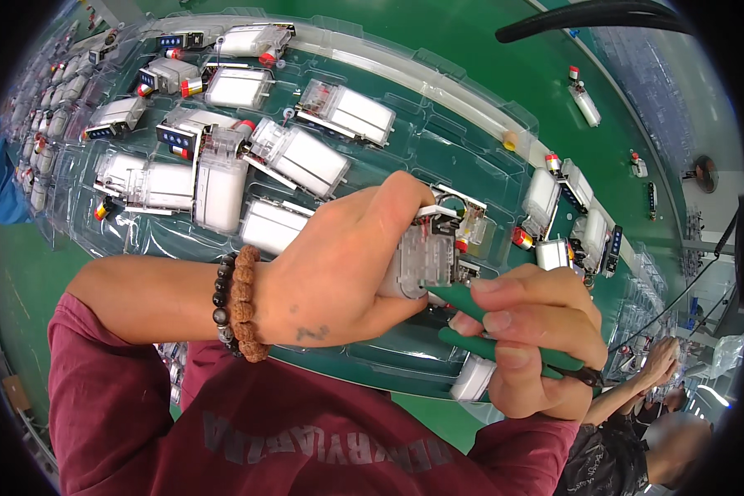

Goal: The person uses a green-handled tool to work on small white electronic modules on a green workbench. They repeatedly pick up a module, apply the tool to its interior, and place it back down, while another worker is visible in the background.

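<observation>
My left hand (339, 260) is closed around a small device with a clear plastic housing (426, 258), held up above the tray. Its open end, with circuit parts, faces right. Most of the body is hidden in my palm. In my right hand (537, 339) is a pair of green-handled pliers (466, 341), gripped between thumb and fingers. Their dark jaws (585, 376) point away to the right, while the handle ends lie toward the device. One handle reaches the lower edge of the housing; whether it touches is unclear.
A clear plastic tray (438, 165) below my hands carries several similar white devices (302, 157), some with red-and-yellow parts. More devices (541, 198) lie at the right, and others (584, 103) on the green surface. A co-worker's hand (660, 362) shows at far right. A black cable (587, 18) crosses the top.
</observation>
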Available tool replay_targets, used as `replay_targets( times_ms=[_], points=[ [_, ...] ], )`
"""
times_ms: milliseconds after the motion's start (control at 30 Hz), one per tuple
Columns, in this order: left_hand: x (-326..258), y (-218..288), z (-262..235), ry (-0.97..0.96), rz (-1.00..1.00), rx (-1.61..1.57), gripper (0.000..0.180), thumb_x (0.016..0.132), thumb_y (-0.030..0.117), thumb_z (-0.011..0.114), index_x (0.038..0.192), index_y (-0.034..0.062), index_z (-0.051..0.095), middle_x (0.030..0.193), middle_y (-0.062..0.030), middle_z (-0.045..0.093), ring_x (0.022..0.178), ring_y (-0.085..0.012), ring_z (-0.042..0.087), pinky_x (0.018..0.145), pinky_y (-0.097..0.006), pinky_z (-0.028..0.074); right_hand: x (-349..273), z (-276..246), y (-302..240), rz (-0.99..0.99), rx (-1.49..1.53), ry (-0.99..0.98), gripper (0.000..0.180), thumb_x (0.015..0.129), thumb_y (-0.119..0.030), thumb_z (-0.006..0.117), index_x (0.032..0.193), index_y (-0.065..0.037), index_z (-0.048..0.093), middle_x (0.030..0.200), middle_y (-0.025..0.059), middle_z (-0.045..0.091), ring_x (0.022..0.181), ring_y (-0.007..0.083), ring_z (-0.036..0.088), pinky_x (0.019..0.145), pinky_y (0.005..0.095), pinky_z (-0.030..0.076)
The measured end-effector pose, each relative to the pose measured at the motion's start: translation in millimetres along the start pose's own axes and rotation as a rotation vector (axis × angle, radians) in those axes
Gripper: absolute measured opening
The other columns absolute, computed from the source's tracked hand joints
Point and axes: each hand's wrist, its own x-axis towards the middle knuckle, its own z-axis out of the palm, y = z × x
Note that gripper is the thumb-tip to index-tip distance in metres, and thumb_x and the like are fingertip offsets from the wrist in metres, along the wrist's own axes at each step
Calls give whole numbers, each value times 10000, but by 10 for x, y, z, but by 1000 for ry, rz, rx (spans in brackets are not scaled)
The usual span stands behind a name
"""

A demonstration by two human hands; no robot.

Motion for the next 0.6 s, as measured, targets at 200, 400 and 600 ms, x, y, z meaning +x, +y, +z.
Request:
replay_targets(
  times_ms=[200, 400, 600],
  points=[
    [-21, -4, 49, 2, -31, 4, 626, 652, 21, 785, 1128, 12, 379, 904, -230, 563, 831, -467, 567, 699, -484, 470, 10, 33, -2, -115, -184, -61, 298, 700, 89, 752, 988, 36, 692, 1017, 228, 676, 775, 270, 702, 647, 307, 573],
    [17, -73, 78, -7, 102, 104, 593, 650, 12, 771, 1095, 12, 379, 906, -226, 565, 827, -473, 556, 694, -484, 469, 4, 153, 66, -350, -350, -36, 286, 625, 16, 804, 881, 72, 691, 946, 246, 678, 676, 263, 689, 552, 316, 577],
    [2, 8, 107, -7, -48, -18, 584, 680, 10, 750, 1127, 4, 374, 904, -231, 572, 864, -470, 576, 711, -473, 480, -94, 113, 174, -400, -258, 38, 271, 660, 47, 765, 917, 75, 682, 980, 254, 666, 717, 283, 688, 593, 325, 585]
  ],
)
